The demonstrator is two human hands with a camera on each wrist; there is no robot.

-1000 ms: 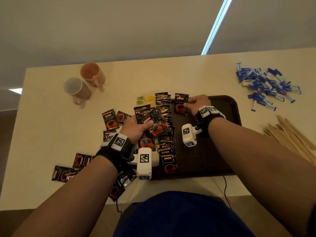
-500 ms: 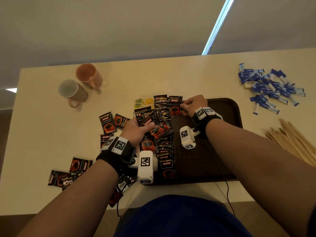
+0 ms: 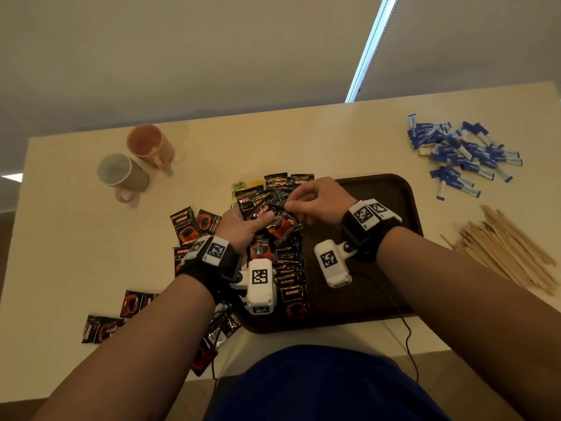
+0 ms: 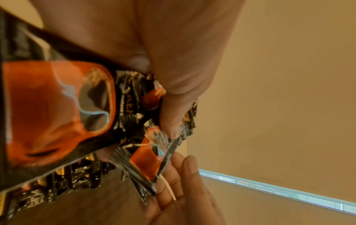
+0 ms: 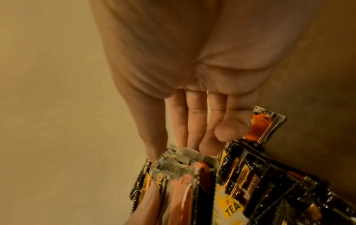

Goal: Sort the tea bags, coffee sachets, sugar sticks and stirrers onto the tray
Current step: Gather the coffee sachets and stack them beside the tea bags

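Cream tabletop, dark brown plastic tray [image 3: 406,208] — coffee sorting under way.
Left hand [image 3: 243,227] grips a fan of black-and-orange foil coffee sachets [image 3: 267,214] over the tray's left edge; right hand [image 3: 318,202], immediately right, pinches the top sachet's far corner.

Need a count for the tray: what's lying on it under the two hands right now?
On the tray, a column of coffee sachets runs along its left side. The left hand and its bundle cover the upper ones.

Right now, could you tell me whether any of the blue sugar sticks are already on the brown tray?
No, the blue sugar sticks all lie in a loose pile on the table, apart from the brown tray.
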